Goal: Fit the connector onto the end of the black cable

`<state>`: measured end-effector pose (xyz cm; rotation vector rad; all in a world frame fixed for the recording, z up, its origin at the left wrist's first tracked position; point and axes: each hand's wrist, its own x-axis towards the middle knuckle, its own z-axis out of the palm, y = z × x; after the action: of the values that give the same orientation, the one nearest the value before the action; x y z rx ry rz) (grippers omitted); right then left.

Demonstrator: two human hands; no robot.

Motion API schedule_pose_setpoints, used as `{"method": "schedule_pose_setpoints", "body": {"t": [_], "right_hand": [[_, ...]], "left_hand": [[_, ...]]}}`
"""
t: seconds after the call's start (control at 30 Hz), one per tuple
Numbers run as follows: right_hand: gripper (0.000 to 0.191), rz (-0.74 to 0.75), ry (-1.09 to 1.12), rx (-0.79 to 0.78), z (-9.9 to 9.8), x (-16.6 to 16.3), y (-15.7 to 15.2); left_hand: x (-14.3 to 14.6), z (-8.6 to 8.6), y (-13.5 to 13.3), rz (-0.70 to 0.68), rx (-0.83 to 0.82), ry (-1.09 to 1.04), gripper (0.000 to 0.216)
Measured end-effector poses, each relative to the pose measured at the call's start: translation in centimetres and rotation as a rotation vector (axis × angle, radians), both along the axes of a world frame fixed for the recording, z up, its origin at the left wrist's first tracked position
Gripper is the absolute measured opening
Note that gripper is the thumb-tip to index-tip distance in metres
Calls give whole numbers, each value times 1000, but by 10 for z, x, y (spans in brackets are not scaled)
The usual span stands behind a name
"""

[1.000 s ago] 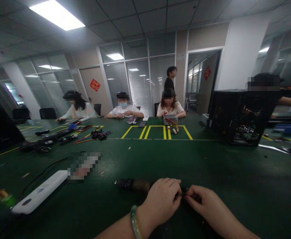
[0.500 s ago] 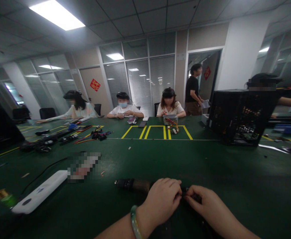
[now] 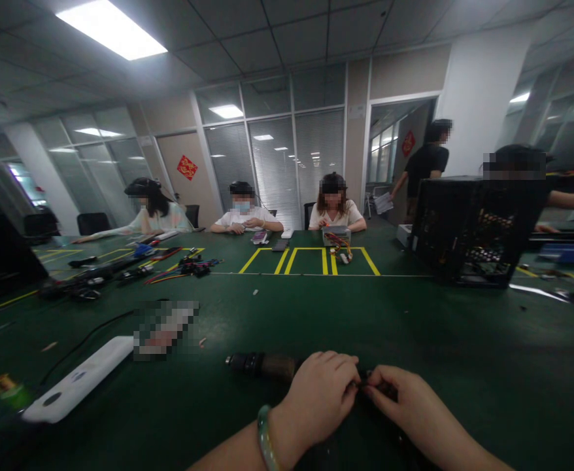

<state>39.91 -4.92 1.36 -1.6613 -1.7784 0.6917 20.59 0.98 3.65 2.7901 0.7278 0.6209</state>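
A dark electric screwdriver lies on the green table, its metal tip pointing left. My left hand, with a green bangle at the wrist, is closed over the tool's rear part and hides it. Close beside it, my right hand has thumb and fingers pinched together at a small dark piece between the two hands. What that piece is cannot be made out. Below the right hand the table is in deep shadow.
To the left lie a white elongated device, a blurred-out flat item and a green bottle with a gold cap. Cables are heaped farther off. A black computer case stands right. Several people sit across the table.
My hands and the screwdriver stay in almost the same place. In the background, a standing person in black has moved right, past the doorway, holding papers.
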Motion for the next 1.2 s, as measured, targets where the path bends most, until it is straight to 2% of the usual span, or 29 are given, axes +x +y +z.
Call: {"method": "schedule_pose_setpoints", "body": {"t": [0.27,0.43,0.63,0.93,1.2], "right_hand": [[13,-4,-4,10,-2,1,-1],[13,-9,-11,14,0,0,-1],[13,-6,2,-5,4,-2,-2],[13,2,-1,25,-4,0,1],[13,2,8,8,-3,1,0]], "left_hand": [[0,-1,-1,16,-32,-22,8],[-1,-4,-1,56,-51,-46,18],[0,-4,0,38,-30,-38,9],[0,-3,-1,22,-11,-26,8],[0,-3,0,30,7,-24,6]]}}
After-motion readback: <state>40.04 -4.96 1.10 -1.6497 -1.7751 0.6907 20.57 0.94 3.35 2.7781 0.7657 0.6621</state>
